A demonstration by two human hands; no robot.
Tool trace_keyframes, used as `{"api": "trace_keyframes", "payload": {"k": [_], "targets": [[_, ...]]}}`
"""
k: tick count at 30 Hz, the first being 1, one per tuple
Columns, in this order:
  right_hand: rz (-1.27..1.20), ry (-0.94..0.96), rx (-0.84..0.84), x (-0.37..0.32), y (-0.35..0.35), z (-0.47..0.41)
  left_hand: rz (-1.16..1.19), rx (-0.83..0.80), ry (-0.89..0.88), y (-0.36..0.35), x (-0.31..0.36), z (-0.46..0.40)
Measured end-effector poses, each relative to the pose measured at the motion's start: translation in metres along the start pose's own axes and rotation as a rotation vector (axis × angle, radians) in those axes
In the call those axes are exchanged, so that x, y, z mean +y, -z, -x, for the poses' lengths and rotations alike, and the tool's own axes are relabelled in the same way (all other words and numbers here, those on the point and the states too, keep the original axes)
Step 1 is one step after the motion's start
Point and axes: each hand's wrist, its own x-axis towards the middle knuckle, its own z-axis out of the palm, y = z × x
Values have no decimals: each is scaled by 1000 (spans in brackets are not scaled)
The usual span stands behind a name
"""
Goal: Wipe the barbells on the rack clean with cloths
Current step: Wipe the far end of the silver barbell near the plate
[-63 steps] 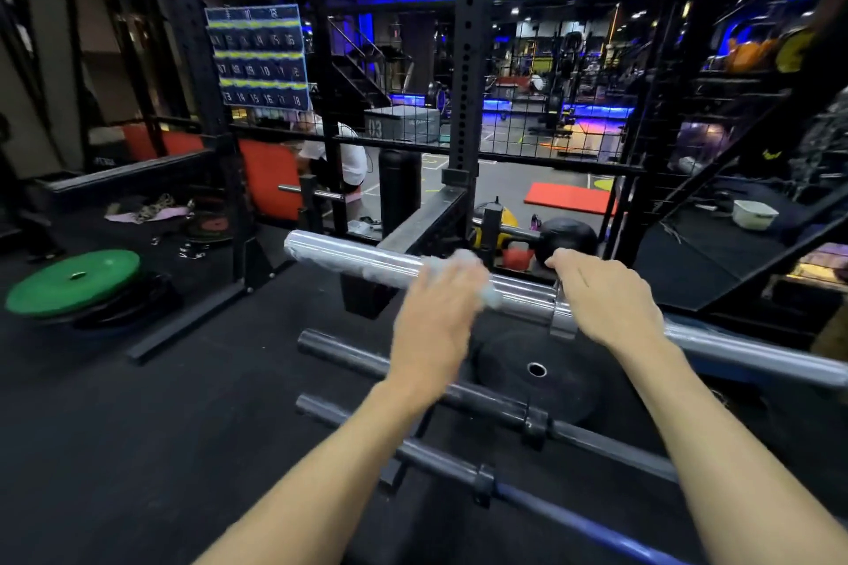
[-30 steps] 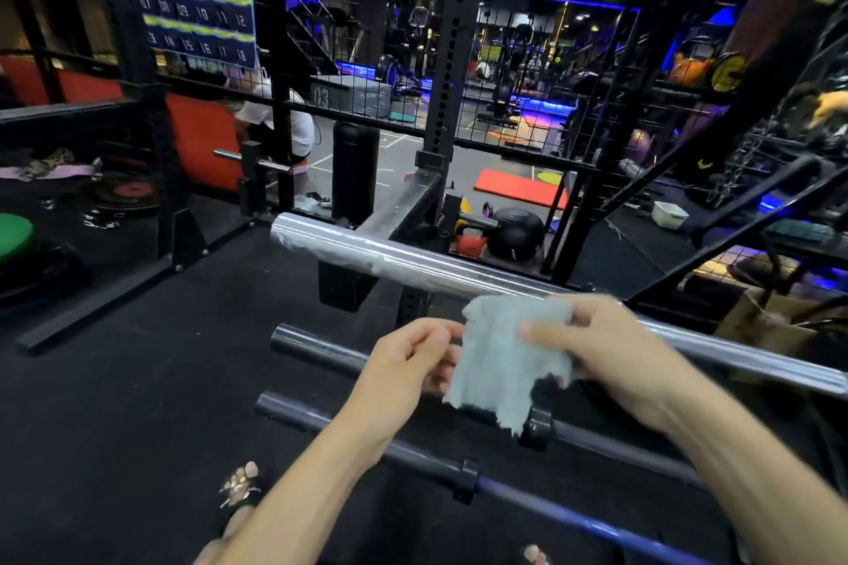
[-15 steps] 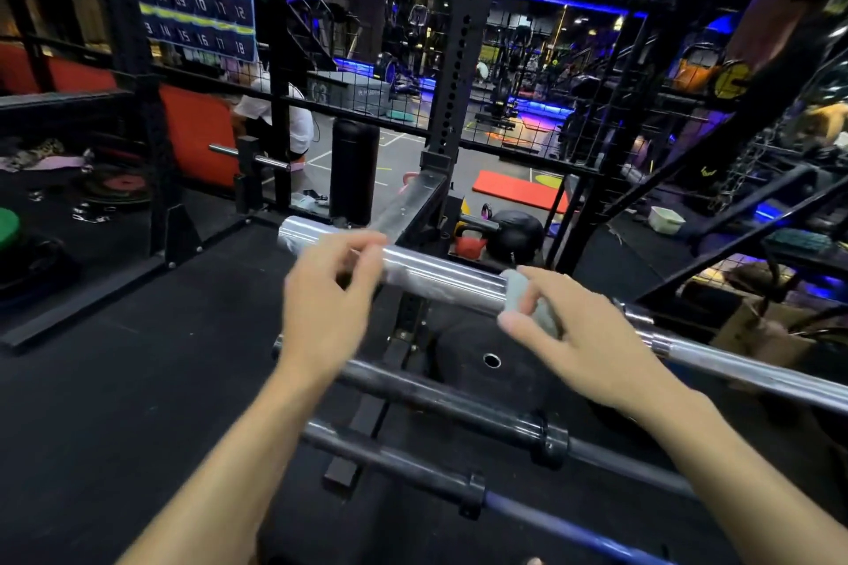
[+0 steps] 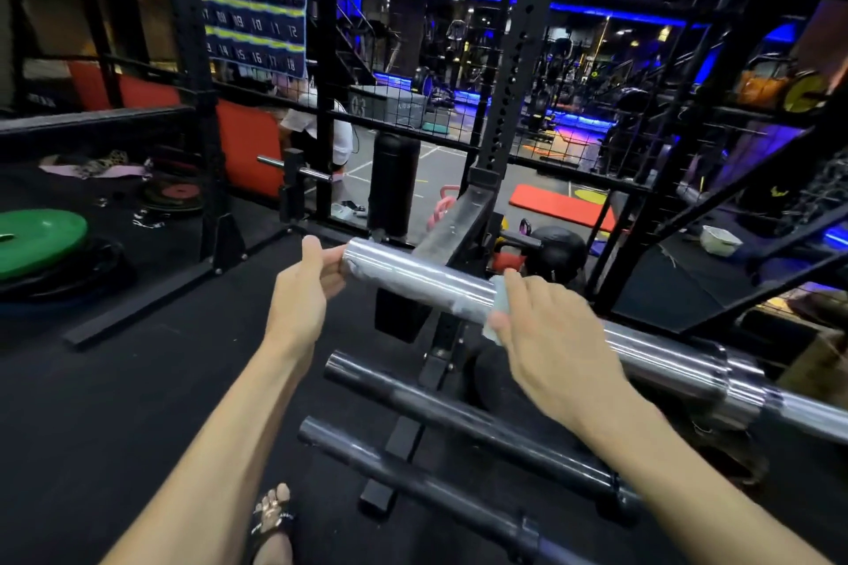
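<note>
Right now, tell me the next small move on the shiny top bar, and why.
Probably slide the right hand and its cloth left along the sleeve of the top barbell, toward the left hand steadying the end. The cloth sits partway along, and smears show on the stretch between the hands.

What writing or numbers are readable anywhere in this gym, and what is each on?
"03": on the grey plyo box behind the wire mesh.
"09 10 11 12" and "14 15 16 17 18": on the blue hanging pocket organiser with yellow stripes; its top characters and first row are too blurred to read.
Nothing legible shows on the chrome barbell or the green weight plate.
</note>
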Motion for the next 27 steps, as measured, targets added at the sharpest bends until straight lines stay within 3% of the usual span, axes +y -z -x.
{"api": "trace_keyframes", "payload": {"k": [4,7,14,23,27], "targets": [[-87,77,29,-71,-14,-73,47,-4,-8,1,-2,3],[-83,163,-53,-102,-17,-104,87,5,-6,-2,-1,9],[44,41,-114,-9,1,-15,168,-47,23,-3,-9,8],[13,194,-94,-126,-21,-120,155,-74,16,3,-8,5],[37,235,-108,-93,-15,-102,189,-53,17,11,-12,3]]}}
